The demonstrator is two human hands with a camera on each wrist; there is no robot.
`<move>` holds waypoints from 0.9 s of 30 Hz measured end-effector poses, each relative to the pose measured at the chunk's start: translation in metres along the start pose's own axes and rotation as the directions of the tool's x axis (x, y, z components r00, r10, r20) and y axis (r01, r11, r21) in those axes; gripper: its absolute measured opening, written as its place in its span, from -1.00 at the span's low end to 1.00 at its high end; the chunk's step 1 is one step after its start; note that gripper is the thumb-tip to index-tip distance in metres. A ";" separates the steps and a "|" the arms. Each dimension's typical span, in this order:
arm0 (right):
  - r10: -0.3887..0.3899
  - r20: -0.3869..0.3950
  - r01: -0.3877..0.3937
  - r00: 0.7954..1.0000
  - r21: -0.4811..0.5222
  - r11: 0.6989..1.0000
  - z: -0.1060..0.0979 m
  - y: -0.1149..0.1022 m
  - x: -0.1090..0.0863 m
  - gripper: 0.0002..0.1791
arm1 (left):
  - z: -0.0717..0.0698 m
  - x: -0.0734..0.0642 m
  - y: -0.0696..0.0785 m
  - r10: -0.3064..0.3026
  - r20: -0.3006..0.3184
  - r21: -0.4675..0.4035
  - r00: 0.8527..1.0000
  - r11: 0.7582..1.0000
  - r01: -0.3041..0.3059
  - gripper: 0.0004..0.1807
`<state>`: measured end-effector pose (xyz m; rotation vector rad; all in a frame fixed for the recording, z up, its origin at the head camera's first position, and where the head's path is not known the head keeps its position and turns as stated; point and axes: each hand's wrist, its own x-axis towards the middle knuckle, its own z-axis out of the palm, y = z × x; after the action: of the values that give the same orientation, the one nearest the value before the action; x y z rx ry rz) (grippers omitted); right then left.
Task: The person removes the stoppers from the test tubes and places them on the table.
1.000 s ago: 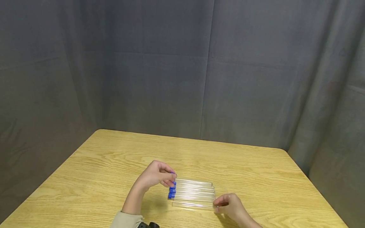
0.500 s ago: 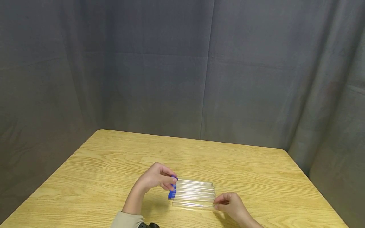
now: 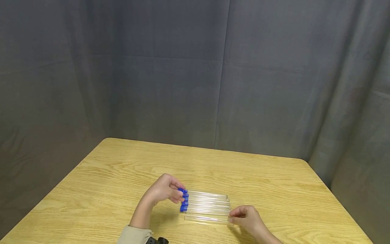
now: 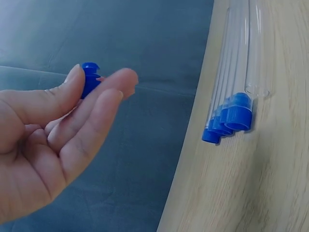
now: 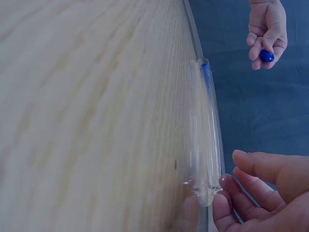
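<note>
My left hand (image 3: 164,189) pinches a small blue cap (image 4: 90,79) between thumb and fingertips, raised above the table. Just beyond it, in the head view, several clear test tubes (image 3: 208,202) with blue caps lie side by side, their capped ends to the left. Nearest me lies an uncapped test tube (image 3: 207,219), parallel to that row; its open mouth shows in the left wrist view. At this tube's right end, my right hand (image 3: 249,219) holds it with thumb and fingers. The exact contact is partly hidden in the right wrist view.
The wood-grain table (image 3: 122,169) stretches out around the tubes, with rounded far corners. Dark grey curtains (image 3: 170,84) hang behind it and on both sides. A black device (image 3: 156,240) sits at the left wrist beside a beige sleeve (image 3: 134,235).
My left hand has shifted slightly with the blue cap, lately a little to the left, and more of the cap now shows. My right hand and the tubes have stayed nearly in place.
</note>
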<state>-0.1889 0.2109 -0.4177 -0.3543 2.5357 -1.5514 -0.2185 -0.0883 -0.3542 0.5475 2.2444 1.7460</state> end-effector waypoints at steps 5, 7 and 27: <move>0.007 -0.002 -0.007 1.000 0.012 1.000 0.000 0.001 0.000 -0.78 | 0.000 -0.001 -0.001 -0.016 -0.017 0.109 1.000 0.994 0.017 -0.87; 0.009 -0.003 -0.008 1.000 0.015 1.000 0.000 0.001 0.000 -0.78 | 0.000 -0.002 -0.001 -0.010 -0.018 0.158 1.000 0.987 0.013 -0.88; 0.011 0.017 -0.011 1.000 0.028 1.000 -0.002 0.000 -0.001 -0.76 | 0.001 -0.003 -0.009 -0.052 0.022 0.256 0.998 0.966 0.045 -0.91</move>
<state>-0.1881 0.2129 -0.4171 -0.3479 2.4965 -1.5712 -0.2168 -0.0911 -0.3633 0.5590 2.4572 1.4249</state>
